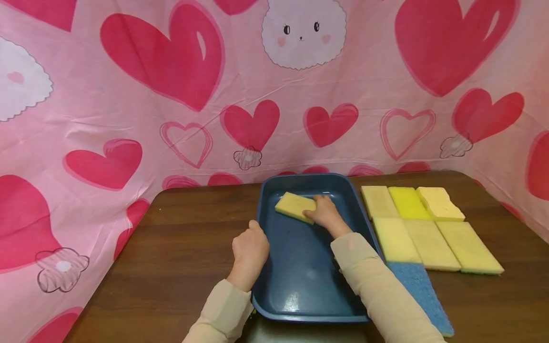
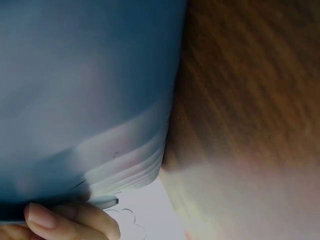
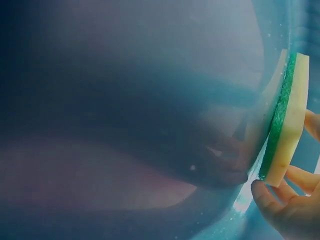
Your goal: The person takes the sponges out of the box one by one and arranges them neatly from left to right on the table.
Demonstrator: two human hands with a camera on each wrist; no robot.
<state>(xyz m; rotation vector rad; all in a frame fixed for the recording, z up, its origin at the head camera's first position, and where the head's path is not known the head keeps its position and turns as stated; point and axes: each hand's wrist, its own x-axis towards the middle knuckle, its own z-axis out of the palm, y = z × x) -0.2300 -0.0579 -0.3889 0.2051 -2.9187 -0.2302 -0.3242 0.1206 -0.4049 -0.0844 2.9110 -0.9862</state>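
Note:
A yellow sponge with a green scouring side lies in the far part of a deep dark-blue tray. In the right wrist view the sponge rests green side against the tray's floor. My right hand holds it by its right end, thumb at the near edge and fingers on the far side. My left hand grips the tray's left rim; the left wrist view shows its fingers at the rim beside the stepped outer wall.
Right of the tray, several sponges lie flat in two rows, among them a bright yellow one and one with a wavy edge. A blue scouring pad lies nearer, partly behind my right sleeve. Brown wooden table; pink heart-patterned cloth behind.

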